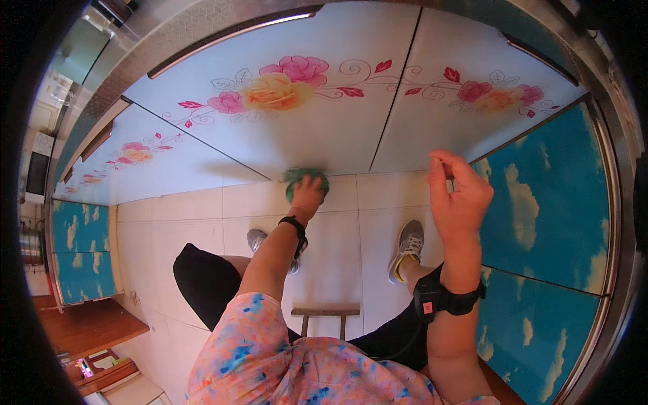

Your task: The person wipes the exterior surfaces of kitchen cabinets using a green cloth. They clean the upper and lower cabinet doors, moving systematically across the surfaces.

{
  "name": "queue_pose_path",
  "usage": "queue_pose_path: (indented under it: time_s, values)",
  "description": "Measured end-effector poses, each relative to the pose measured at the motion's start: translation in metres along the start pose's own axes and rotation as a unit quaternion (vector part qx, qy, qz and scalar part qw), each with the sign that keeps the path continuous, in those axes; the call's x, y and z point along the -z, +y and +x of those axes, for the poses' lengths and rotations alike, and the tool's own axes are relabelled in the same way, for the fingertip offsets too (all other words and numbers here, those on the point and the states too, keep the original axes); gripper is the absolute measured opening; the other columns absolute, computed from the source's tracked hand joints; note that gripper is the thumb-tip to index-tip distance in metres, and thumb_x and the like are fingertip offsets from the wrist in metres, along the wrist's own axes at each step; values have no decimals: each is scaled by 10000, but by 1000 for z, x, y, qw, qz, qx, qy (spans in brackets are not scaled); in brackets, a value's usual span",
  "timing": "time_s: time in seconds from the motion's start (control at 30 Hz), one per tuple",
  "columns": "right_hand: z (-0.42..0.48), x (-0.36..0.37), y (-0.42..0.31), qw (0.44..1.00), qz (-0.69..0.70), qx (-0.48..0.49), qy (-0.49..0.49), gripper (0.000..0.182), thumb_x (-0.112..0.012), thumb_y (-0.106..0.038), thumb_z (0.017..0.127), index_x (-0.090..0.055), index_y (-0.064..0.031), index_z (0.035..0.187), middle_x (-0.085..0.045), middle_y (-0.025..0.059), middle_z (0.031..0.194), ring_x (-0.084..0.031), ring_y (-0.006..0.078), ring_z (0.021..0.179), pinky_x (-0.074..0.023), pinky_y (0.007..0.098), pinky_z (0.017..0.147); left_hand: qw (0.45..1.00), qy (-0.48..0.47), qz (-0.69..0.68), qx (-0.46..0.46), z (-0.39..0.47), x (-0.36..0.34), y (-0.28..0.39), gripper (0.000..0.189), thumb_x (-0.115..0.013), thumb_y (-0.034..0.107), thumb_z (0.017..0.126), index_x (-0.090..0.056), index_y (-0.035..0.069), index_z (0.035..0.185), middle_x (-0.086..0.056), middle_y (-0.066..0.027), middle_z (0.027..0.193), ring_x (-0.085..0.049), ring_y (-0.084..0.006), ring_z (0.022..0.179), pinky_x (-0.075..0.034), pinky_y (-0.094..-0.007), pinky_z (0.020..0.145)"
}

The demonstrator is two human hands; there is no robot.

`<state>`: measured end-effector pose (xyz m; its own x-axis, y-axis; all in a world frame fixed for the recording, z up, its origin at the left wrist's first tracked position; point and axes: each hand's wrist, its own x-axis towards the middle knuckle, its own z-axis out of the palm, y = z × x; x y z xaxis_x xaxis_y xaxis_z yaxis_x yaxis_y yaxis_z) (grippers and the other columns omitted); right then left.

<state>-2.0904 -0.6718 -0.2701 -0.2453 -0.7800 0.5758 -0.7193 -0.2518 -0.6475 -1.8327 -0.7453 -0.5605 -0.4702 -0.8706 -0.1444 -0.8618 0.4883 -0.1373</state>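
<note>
My left hand (308,195) presses on a green cloth (289,190) low down, where the white cabinet door (324,136) with printed roses meets the tiled floor (334,238). The cloth looks slightly blurred and is partly covered by my fingers. Raised on the right is my right hand (455,190), its thumb and forefinger brought together, in front of the floor and the lower cabinet edge. No object shows between those fingers; the other fingers are curled and partly hidden. Each wrist wears a black band.
Blue cabinet doors with a cloud pattern (552,202) stand close on the right, and more blue doors (83,248) at the far left. A small stool (325,310) shows beneath me, between my legs. My grey shoes (409,243) rest on the tiles. A brown wooden surface (91,326) lies lower left.
</note>
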Motion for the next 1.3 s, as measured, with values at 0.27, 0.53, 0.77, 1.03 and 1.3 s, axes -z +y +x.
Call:
queue_pose_path:
  time_s: [0.27,0.53,0.77,1.03,1.3]
  values:
    - [-4,7,-6,1000,-7,-11,-15,96,-647,-3,763,-653,-23,857,-662,104,761,-640,181,632,-488,260,590,366,358,-755,409,-18,-83,-78,488,-554,84,832,-370,133,1281,-541,-114,1158,-592,-302,942,-523,-458,789]
    - [-9,7,-7,999,-30,5,-43,101,-655,-8,750,-661,-28,849,-642,103,721,-619,210,610,-478,281,563,842,69,-430,318,65,-67,44,360,-532,199,817,-504,101,1163,-559,-147,1140,-524,-308,1051,-395,-443,918]
    - [-18,5,3,997,-27,11,-72,120,-659,-21,753,-655,-31,873,-646,111,738,-621,231,631,-480,295,571,894,-46,-437,92,121,-44,159,534,-700,399,708,-584,16,1062,-624,-202,1003,-578,-387,955,-443,-430,863]
    - [-11,13,7,999,4,29,-33,115,-638,-19,759,-640,-36,873,-644,119,744,-626,274,658,-482,331,583,909,-22,-370,192,77,-76,53,537,-723,398,674,-594,20,1033,-632,-188,964,-604,-343,950,-493,-427,803]
    - [-10,21,4,996,80,31,11,74,-626,-43,778,-609,-45,850,-626,149,724,-612,331,637,-473,373,546,217,385,-824,354,-10,53,-129,395,-499,-32,806,-456,73,1183,-562,-107,1010,-602,-274,849,-532,-403,708]
